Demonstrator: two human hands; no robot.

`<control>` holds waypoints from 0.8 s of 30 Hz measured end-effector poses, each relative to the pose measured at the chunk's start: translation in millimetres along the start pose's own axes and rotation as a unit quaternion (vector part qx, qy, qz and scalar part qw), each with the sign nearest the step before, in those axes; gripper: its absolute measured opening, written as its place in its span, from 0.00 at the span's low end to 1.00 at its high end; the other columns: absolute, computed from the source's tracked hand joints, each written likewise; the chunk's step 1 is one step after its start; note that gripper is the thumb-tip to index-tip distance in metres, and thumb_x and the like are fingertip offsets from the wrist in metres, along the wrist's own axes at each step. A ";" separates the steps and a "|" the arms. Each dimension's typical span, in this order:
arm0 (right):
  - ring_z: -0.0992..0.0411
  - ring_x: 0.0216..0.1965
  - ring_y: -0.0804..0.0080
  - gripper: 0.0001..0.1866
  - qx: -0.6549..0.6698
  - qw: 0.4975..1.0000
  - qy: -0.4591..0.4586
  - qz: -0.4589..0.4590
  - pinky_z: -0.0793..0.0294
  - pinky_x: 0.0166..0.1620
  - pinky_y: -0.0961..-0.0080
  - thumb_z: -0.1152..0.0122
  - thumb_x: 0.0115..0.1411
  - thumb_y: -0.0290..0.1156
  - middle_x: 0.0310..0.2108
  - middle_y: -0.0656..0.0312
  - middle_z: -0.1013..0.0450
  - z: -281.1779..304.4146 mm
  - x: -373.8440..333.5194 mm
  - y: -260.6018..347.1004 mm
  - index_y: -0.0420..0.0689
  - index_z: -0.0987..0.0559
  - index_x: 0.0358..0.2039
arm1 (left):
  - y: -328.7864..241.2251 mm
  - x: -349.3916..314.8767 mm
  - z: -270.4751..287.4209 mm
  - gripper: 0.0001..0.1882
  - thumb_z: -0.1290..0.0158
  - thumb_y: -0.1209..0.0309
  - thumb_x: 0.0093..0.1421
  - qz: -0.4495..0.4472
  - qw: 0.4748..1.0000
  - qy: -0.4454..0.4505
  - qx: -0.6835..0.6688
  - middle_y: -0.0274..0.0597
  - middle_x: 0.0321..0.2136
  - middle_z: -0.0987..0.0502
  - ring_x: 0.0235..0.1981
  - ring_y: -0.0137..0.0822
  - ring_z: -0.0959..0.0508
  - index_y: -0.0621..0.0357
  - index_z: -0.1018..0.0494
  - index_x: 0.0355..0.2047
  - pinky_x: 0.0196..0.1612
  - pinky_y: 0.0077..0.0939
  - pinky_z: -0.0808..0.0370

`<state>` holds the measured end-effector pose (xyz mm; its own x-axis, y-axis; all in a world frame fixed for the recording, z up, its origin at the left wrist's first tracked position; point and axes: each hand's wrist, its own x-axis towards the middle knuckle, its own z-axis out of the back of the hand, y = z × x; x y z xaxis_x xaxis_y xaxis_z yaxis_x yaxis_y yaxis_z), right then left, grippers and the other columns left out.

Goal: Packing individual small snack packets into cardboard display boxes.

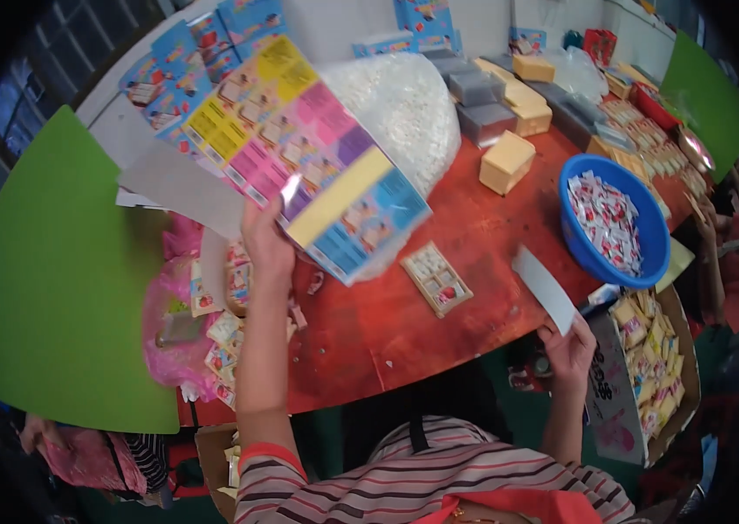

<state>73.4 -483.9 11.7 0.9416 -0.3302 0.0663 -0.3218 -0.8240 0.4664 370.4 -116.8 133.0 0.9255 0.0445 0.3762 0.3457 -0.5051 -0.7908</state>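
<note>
My left hand [266, 243] grips the lower edge of a large glossy printed sheet [326, 153] with yellow, pink, purple and blue blocks. The sheet is raised and tilted over the left of the red table [347, 367]. In my right hand [572, 351], pinched by one end, is a narrow whitish strip of card [546, 290] above the table's front edge. Between my hands lies a small pale tray [437, 279] with compartments; whitish pieces and a red-and-white packet sit in it. Neither hand touches the tray.
A blue basin [659, 262] of small packets stands at right, above a cardboard box [690, 384] of yellow packets. Behind are a clear bag of white pieces [404, 100] and wooden blocks [507, 162]. Green panels [55, 288] flank the table. A co-worker's hand [706, 220] shows far right.
</note>
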 end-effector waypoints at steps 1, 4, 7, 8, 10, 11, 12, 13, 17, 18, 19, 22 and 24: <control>0.25 0.44 0.56 0.15 -0.008 1.000 0.015 -0.010 0.22 0.44 0.59 0.52 0.63 0.29 0.44 0.50 0.26 -1.2 4.3 -5.9 0.33 0.27 0.46 | 13.3 27.8 14.6 0.22 0.54 0.80 0.58 0.007 1.000 -0.017 -0.009 0.42 0.48 0.26 0.49 0.37 0.26 0.64 0.34 0.54 0.55 0.33 0.30; 0.24 0.38 0.55 0.12 -0.097 0.995 0.004 -0.024 0.20 0.42 0.59 0.52 0.64 0.28 0.40 0.47 0.25 -22.7 15.7 -20.4 0.30 0.27 0.39 | 36.4 90.2 60.1 0.22 0.52 0.79 0.59 0.035 0.992 -0.081 0.095 0.47 0.48 0.27 0.48 0.40 0.26 0.64 0.37 0.55 0.55 0.35 0.30; 0.23 0.36 0.57 0.11 -0.181 0.982 -0.017 -0.048 0.21 0.41 0.63 0.51 0.61 0.25 0.41 0.45 0.26 -36.0 13.6 -29.6 0.29 0.25 0.37 | 54.0 83.5 46.6 0.34 0.47 0.79 0.57 -0.084 0.930 -0.133 0.332 0.53 0.58 0.36 0.57 0.45 0.32 0.67 0.46 0.62 0.60 0.36 0.37; 0.23 0.36 0.58 0.11 -0.192 0.979 -0.047 -0.049 0.21 0.41 0.65 0.51 0.61 0.24 0.41 0.46 0.25 -35.9 8.2 -31.2 0.29 0.25 0.37 | 62.3 51.4 16.4 0.38 0.45 0.79 0.55 -0.127 0.916 -0.077 0.372 0.54 0.61 0.39 0.59 0.46 0.35 0.68 0.49 0.64 0.62 0.36 0.39; 0.23 0.36 0.60 0.10 -0.221 0.971 -0.061 -0.062 0.22 0.41 0.66 0.50 0.60 0.24 0.43 0.48 0.25 -30.6 -0.8 -37.8 0.31 0.24 0.37 | 50.3 -45.9 -32.8 0.44 0.42 0.79 0.51 -0.095 0.853 0.147 0.492 0.56 0.63 0.43 0.63 0.46 0.40 0.67 0.51 0.66 0.65 0.35 0.44; 0.24 0.39 0.64 0.10 -0.242 0.966 -0.051 -0.073 0.24 0.44 0.70 0.50 0.60 0.25 0.42 0.50 0.25 -41.4 -1.4 -42.8 0.31 0.24 0.36 | 37.2 -94.9 -57.4 0.46 0.40 0.73 0.50 0.119 0.891 0.227 0.375 0.58 0.65 0.47 0.67 0.48 0.45 0.64 0.51 0.67 0.67 0.38 0.50; 0.25 0.41 0.66 0.09 -0.276 0.958 -0.009 -0.084 0.26 0.45 0.72 0.49 0.60 0.24 0.42 0.51 0.25 -51.6 -0.9 -48.4 0.32 0.24 0.35 | 29.8 -133.3 -57.3 0.48 0.39 0.68 0.49 0.037 0.813 0.375 0.444 0.58 0.67 0.49 0.69 0.50 0.50 0.64 0.52 0.67 0.68 0.44 0.55; 0.27 0.43 0.68 0.08 -0.312 0.945 0.029 -0.093 0.28 0.46 0.74 0.49 0.61 0.24 0.42 0.52 0.26 -58.9 -0.6 -53.9 0.33 0.23 0.35 | 31.1 -163.2 -57.9 0.47 0.42 0.67 0.51 -0.020 0.761 0.462 0.455 0.57 0.68 0.52 0.70 0.51 0.52 0.63 0.54 0.68 0.68 0.48 0.57; 0.29 0.44 0.71 0.06 -0.403 0.896 0.133 -0.128 0.31 0.47 0.77 0.48 0.61 0.23 0.41 0.55 0.26 -97.0 9.2 -71.0 0.34 0.24 0.34 | 58.7 -221.4 -46.3 0.37 0.47 0.75 0.54 -0.028 0.822 0.395 0.410 0.57 0.61 0.38 0.64 0.51 0.38 0.64 0.45 0.64 0.66 0.47 0.48; 0.29 0.44 0.71 0.06 -0.414 0.886 0.166 -0.123 0.31 0.47 0.77 0.49 0.62 0.22 0.41 0.56 0.26 -104.0 12.6 -75.9 0.34 0.24 0.35 | 60.9 -226.1 -44.3 0.33 0.50 0.77 0.55 -0.029 0.850 0.355 0.389 0.57 0.58 0.32 0.61 0.51 0.32 0.65 0.41 0.63 0.64 0.46 0.44; 0.29 0.44 0.71 0.06 -0.425 0.875 0.199 -0.117 0.31 0.47 0.77 0.49 0.62 0.21 0.41 0.56 0.26 -108.1 16.3 -80.0 0.35 0.24 0.35 | 61.8 -232.2 -42.2 0.33 0.50 0.77 0.55 -0.028 0.851 0.353 0.388 0.57 0.58 0.32 0.61 0.51 0.32 0.65 0.41 0.63 0.64 0.46 0.44; 0.28 0.44 0.73 0.07 -0.440 0.850 0.254 -0.141 0.31 0.49 0.77 0.46 0.61 0.23 0.40 0.58 0.25 -119.7 34.3 -89.1 0.35 0.23 0.38 | 61.8 -245.2 -32.5 0.23 0.58 0.79 0.62 0.089 0.942 0.167 0.277 0.57 0.48 0.25 0.49 0.45 0.23 0.69 0.37 0.58 0.56 0.36 0.31; 0.28 0.44 0.74 0.11 -0.432 0.844 0.266 -0.177 0.30 0.50 0.76 0.44 0.59 0.27 0.39 0.60 0.25 -122.8 53.3 -96.2 0.36 0.22 0.41 | 58.8 -241.7 -31.1 0.22 0.58 0.78 0.64 0.176 0.971 0.076 0.146 0.58 0.49 0.25 0.49 0.47 0.23 0.70 0.38 0.58 0.56 0.37 0.30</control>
<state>166.8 -365.7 78.7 0.9489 0.3084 0.0668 -0.0343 -0.1095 0.9934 162.2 -184.1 10.7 0.9682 -0.2257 0.1077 0.0623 -0.1992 -0.9780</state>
